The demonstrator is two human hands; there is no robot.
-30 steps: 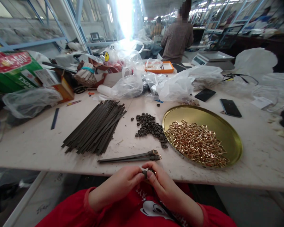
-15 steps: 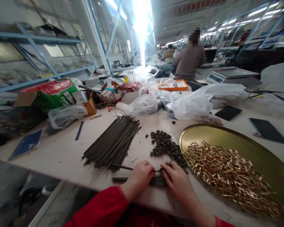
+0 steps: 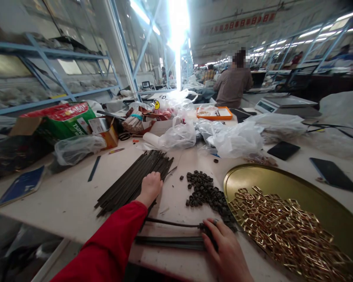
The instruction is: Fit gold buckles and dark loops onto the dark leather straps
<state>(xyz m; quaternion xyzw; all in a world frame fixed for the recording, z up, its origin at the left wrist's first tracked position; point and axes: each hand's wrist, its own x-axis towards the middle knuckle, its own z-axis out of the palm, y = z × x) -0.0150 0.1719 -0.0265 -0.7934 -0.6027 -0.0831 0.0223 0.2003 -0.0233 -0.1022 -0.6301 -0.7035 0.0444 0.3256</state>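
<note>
A pile of long dark flat strips lies on the table left of centre. My left hand is on its right side, fingers curled closed around a strip whose tip sticks out beyond the knuckles. My right hand is closed at the right end of a single dark strip, where a small dark loop shows at the fingertips. Below it lies a flat bundle of strips, its right end hidden by that hand. Several small dark loops are heaped just beyond the right hand.
To the right stands a gold oval tray heaped with gold rectangular rings. Clear plastic bags, an orange box and a scale are at the back. A blue booklet lies left. A person is farther off.
My left hand has left the single strip near my right hand and moved up and left onto the pile. My right hand has shifted slightly down, still at the strip's end.
</note>
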